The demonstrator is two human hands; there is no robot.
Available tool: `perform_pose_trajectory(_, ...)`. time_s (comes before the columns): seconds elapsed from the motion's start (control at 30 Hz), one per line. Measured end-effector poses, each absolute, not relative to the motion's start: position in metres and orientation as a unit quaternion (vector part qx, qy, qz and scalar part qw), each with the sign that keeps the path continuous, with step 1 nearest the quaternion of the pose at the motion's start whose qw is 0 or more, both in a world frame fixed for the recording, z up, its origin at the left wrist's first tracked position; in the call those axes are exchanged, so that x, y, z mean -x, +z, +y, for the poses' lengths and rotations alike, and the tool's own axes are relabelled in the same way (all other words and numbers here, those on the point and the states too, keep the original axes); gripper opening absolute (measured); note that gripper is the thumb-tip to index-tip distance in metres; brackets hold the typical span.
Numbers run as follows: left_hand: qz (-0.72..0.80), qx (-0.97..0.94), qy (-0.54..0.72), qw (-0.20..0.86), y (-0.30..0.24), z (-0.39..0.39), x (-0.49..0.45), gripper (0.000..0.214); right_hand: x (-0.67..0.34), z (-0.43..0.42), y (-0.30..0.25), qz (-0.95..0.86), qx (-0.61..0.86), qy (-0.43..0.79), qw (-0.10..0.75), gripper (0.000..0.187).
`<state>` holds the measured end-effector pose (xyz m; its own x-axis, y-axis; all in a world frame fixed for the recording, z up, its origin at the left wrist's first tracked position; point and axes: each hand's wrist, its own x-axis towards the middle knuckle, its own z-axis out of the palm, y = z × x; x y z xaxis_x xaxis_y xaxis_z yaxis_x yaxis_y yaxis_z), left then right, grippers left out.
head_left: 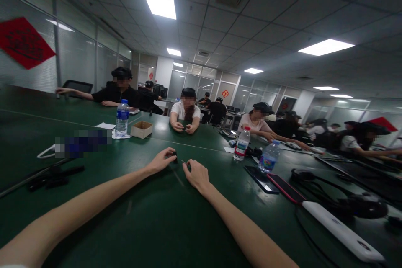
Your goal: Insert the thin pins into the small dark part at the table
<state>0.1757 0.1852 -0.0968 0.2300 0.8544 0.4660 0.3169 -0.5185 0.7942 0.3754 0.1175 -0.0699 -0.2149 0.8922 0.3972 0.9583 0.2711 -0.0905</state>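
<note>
While left grip [162, 160] pinches black piece [175, 158] upright, right grip [197, 174] pinches thin rod [183, 161], tip leftward.

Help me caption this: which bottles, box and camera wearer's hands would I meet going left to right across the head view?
First blue-capped bottle, small box, left hand, right hand, red-capped bottle, second blue-capped bottle.

Via my feed I note: table [147, 222] dk grn; small item [175, 158] at L hand [163, 160] blk; box [142, 130] tan; wall diamond [27, 42] red w/ dk motif; phone [286, 189] red-edged.
</note>
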Motion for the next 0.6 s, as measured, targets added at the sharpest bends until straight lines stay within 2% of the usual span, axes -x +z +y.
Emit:
perform_pose_trajectory(0.37, 0.381, -0.673, 0.506, 0.382, -0.1027, 0.1922, -0.1785, 0.038, -0.3806, 0.1239, -0.0766, -0.781, 0.584, -0.099, 0.198, 0.036)
perform_pose_trajectory(0.6, 0.358, -0.681, 0.477, 0.426, -0.0998, 0.1849, -0.1778, 0.04, -0.3802, 0.1242, -0.0767, -0.782, 0.584, -0.106, 0.191, 0.048)
